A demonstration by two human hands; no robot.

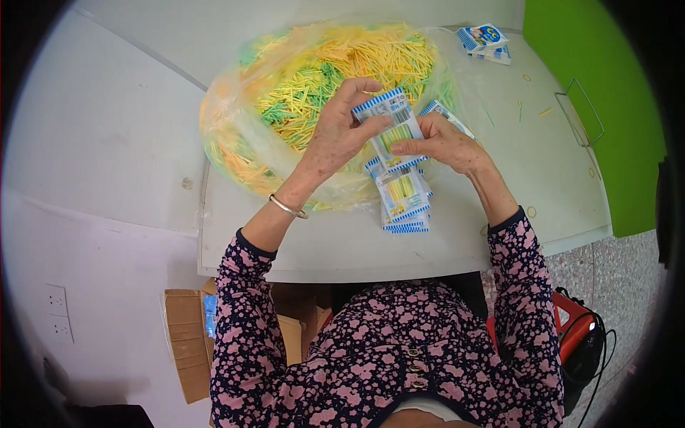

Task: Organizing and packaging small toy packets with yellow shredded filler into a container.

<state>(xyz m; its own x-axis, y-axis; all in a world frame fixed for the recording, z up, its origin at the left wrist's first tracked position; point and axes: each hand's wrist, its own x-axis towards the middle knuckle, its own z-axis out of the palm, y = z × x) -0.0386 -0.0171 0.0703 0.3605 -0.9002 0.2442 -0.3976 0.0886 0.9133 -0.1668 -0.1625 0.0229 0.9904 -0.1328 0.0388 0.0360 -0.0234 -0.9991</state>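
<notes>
A small clear packet (404,134) with blue-and-white striped ends and pale green sticks inside is held up in front of me. My left hand (341,128) pinches its upper left side, thumb across the front. On the other side, the thumb and fingers of my right hand (453,146) grip its lower right part. Another blue-and-white packet (446,114) shows partly behind my right hand; whether that hand touches it I cannot tell. Just below lies a stack of similar packets (401,194) on the table. A large clear plastic bag (239,139) full of thin yellow, green and orange sticks (307,93) lies behind my left hand.
More blue packets (485,43) lie at the table's far right. A few loose sticks (520,110) and rubber bands (531,212) are scattered on the right side. A green panel (592,107) with a wire handle (581,118) borders the table. Below left stands a cardboard box (187,342).
</notes>
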